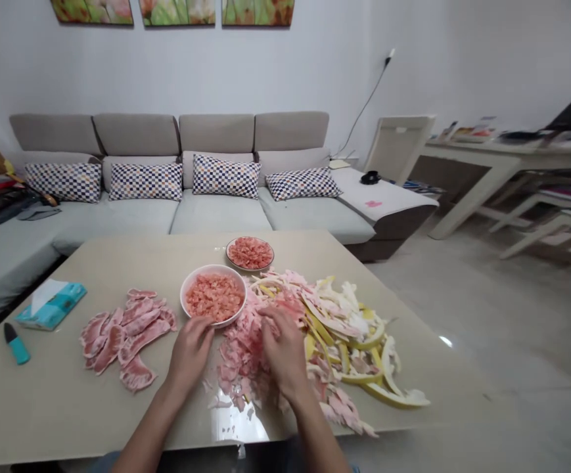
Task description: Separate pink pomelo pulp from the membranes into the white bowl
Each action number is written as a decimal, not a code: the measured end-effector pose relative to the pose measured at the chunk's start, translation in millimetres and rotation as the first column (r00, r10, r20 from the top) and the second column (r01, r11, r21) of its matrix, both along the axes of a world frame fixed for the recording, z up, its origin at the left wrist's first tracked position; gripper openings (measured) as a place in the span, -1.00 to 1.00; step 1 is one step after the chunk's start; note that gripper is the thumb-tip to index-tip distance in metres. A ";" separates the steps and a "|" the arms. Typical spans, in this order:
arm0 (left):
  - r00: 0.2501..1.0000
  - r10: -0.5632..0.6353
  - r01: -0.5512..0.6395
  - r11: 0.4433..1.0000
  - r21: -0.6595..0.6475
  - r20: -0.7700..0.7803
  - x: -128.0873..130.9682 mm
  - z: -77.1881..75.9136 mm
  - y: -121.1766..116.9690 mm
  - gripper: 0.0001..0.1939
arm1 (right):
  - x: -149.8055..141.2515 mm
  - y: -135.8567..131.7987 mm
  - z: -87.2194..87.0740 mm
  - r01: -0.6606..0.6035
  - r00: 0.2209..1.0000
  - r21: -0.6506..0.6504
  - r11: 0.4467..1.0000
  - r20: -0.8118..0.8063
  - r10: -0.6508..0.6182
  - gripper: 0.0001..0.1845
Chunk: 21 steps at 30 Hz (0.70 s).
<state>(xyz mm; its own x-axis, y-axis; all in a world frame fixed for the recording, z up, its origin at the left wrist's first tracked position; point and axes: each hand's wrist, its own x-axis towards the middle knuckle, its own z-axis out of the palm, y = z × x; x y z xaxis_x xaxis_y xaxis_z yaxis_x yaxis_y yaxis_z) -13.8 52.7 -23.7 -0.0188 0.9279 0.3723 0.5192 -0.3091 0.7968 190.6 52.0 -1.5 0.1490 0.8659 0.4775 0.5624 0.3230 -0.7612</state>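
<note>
My left hand (192, 351) is at the near rim of a white bowl (185, 289) filled with pink pomelo flesh pieces (215, 297). Its fingers are pressed together, and whatever they may hold is hidden. Over a heap of pink membrane scraps (240, 348) reaches my right hand (285, 348), its fingers bent and thumb apart, with nothing clear between them. To the left lie several unpeeled pomelo segments (140, 328) in a loose pile. Beyond the bowl stands a dark-rimmed plate (238, 266) heaped with more pomelo flesh (250, 252).
Yellow and white pomelo rinds (388, 387) spread over the right side of the table (68, 407). A blue tissue pack (52, 307) and a teal-handled knife (18, 345) lie at the left. A grey sofa (216, 213) stands behind the table.
</note>
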 end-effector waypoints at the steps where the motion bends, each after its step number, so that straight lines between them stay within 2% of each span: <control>1: 0.997 0.005 -0.001 0.999 0.041 -0.082 2.0 4.7 8.3 -0.74 | -8.5 -2.2 -0.7 -0.061 0.998 -0.022 0.998 -0.008 0.061 -0.75; 3: 0.949 -0.054 0.077 0.995 0.064 -0.309 7.4 12.7 28.6 -0.67 | -21.5 -6.3 -2.7 -0.145 0.989 -0.034 0.989 -0.028 0.144 -0.74; 4: 0.900 -0.108 0.136 0.990 0.037 -0.423 10.1 15.4 39.9 -0.65 | -25.3 -7.8 -4.2 -0.179 0.983 -0.040 0.983 -0.035 0.178 -0.73; 8: 0.802 -0.266 0.278 0.959 -0.061 -0.535 12.2 18.9 83.5 -0.70 | -25.5 -9.2 -12.8 -0.229 0.973 -0.059 0.972 -0.034 0.228 -0.70; 11: 0.761 -0.307 0.301 0.947 -0.108 -0.571 -1.3 19.9 108.9 -0.65 | -21.1 -7.8 -17.7 -0.249 0.969 -0.097 0.964 -0.023 0.248 -0.71; 17: 0.794 -0.251 0.208 0.968 -0.140 -0.554 -41.1 26.6 145.7 -0.74 | -20.6 -9.9 -20.1 -0.280 0.959 -0.161 0.947 0.001 0.284 -0.71; 21: 0.851 -0.218 0.171 0.975 -0.140 -0.478 -57.2 31.0 156.2 -0.74 | -22.5 -11.8 -21.2 -0.283 0.956 -0.183 0.941 0.026 0.293 -0.70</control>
<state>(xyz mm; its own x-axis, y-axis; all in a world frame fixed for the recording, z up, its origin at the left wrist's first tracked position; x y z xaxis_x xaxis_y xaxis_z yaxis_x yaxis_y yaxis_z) -71.0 209.0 7.2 0.3277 0.9230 0.2018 0.7845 -0.3849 0.4862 168.1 40.2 -22.7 -0.1403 0.9387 0.3150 0.5058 0.3414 -0.7922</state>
